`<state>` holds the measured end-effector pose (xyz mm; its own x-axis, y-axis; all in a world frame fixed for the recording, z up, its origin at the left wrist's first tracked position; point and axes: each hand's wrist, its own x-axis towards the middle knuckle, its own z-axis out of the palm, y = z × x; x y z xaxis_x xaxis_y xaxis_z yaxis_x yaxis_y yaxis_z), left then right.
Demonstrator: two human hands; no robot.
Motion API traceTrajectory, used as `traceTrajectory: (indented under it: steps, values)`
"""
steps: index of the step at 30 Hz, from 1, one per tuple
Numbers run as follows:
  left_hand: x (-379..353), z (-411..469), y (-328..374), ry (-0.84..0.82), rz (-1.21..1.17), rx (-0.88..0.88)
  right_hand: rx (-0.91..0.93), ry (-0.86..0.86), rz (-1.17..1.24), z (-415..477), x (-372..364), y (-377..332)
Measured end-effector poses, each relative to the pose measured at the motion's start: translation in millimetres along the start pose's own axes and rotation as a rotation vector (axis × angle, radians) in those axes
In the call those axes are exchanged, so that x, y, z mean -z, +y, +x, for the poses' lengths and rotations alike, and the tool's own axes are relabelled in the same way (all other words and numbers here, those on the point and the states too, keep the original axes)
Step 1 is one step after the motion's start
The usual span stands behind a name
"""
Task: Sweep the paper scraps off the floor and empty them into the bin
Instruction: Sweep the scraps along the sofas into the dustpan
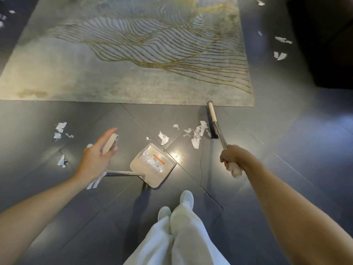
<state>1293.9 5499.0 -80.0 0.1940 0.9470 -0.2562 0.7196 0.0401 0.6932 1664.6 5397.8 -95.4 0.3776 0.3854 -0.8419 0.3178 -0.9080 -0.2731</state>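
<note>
The rug [133, 54] lies beyond our fingers. Our left hand [95, 159] curls its fingers round the dustpan [152, 165] handle. Our right hand [229, 157] clenches its fingers round the broom [213, 119], with paper scraps [197, 133] ahead-left of them.

1 broom [213, 113], 1 dustpan [152, 165], 1 rug [114, 73], 2 shoes [186, 198]. Paper scraps [163, 138]: roughly 20, clusters overlap, no exact count.

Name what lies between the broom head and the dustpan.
Paper scraps lie scattered between broom head and dustpan, in the head view.
</note>
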Motion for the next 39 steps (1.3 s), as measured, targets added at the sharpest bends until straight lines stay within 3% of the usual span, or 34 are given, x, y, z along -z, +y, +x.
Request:
traceTrajectory:
  steps: [3,12,19,24,28,34,39]
  values:
    - [16.0,8.4,-8.1,0.017,-0.019,0.037,-0.037,-0.128,0.153,8.8,-15.8,-17.3]
    - [49.0,49.4,-50.9,0.117,-0.023,0.092,0.047,-0.225,0.043,-5.9,-68.4,-85.7]
    - [67.0,100.5,-68.2,0.030,-0.065,0.047,0.059,-0.249,0.036,-23.3,-117.1,-145.3]
    - [76.3,134.3,-69.1,-0.012,-0.093,-0.013,0.072,-0.355,0.018,-50.9,-160.7,-178.9]
    - [82.9,143.3,-72.5,-0.023,-0.114,-0.040,0.057,-0.351,0.109,-74.0,-173.3,-185.2]
    - [93.9,136.3,-78.7,-0.092,-0.091,-0.082,0.035,-0.341,0.008,-110.7,-144.3,-183.5]
    - [89.9,129.2,-65.7,-0.123,-0.068,-0.105,0.034,-0.236,-0.001,-119.2,-123.2,-163.1]
